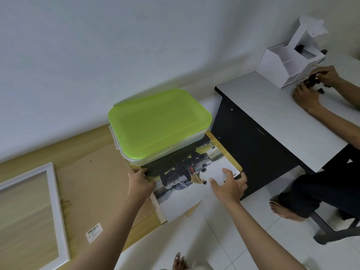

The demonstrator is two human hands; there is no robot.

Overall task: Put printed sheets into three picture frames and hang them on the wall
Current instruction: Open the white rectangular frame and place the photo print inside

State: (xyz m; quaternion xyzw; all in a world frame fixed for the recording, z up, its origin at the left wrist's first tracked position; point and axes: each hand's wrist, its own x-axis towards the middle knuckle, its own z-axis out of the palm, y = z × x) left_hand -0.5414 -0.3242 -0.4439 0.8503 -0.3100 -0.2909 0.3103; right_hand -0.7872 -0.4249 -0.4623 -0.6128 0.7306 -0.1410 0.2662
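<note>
Seen from above, on the floor beside a white wall (97,55). Printed sheet (192,184) with a picture of a vehicle and a figure in yellow, lying flat on a wooden-coloured board (91,182), far end tucked under a plastic box (161,152) with a green lid (157,121). Box standing on the sheet and the board, close to the wall.

Left hand (141,181) at the left edge of the sheet, just below the box corner, fingers closed on the edge of the sheet; whether pinching only the paper or also the board under it, cannot tell. Right hand (228,185) resting on the white part of the sheet, fingers spread wide and flat, palm down, holding nothing.

White picture frame (55,209) lying on the board at the left, well apart from the sheet, partly cut by the picture edge. Small white label (94,232) stuck on the board between the frame and the left arm.

At the right, a low table (272,114) with white top and black side, a white organiser (286,63) on it. Two hands of another person (311,84) on the table top, busy with a small dark object; bare foot of that person on the white floor tiles (233,240)
</note>
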